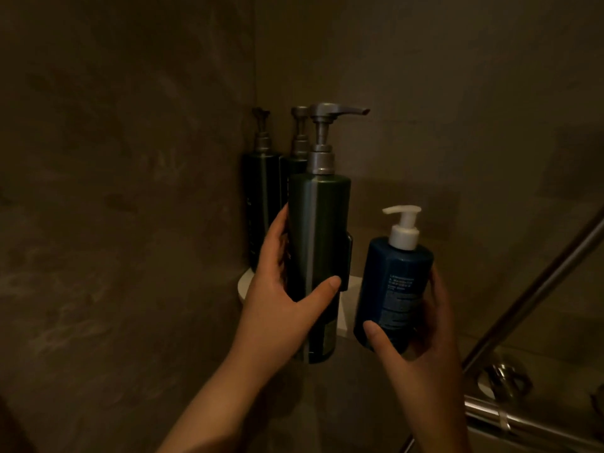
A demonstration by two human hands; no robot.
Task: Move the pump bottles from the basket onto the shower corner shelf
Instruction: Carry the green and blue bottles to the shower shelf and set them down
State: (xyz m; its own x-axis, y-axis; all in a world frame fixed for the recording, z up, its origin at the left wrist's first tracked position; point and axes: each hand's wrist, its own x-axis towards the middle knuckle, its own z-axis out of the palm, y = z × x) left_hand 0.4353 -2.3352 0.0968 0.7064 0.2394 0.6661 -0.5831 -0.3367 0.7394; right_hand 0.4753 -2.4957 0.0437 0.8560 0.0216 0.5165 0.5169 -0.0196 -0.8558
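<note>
My left hand grips a tall dark green pump bottle with a grey pump, held upright in front of the white corner shelf. My right hand holds a shorter blue pump bottle with a white pump, just right of the shelf. Two more dark pump bottles stand at the back of the shelf against the wall corner; the right one is largely hidden behind the green bottle. The basket is out of view.
Dim brown stone walls meet in the corner behind the shelf. A metal rail slants up at the right, above a chrome shower fitting and a horizontal bar at the lower right.
</note>
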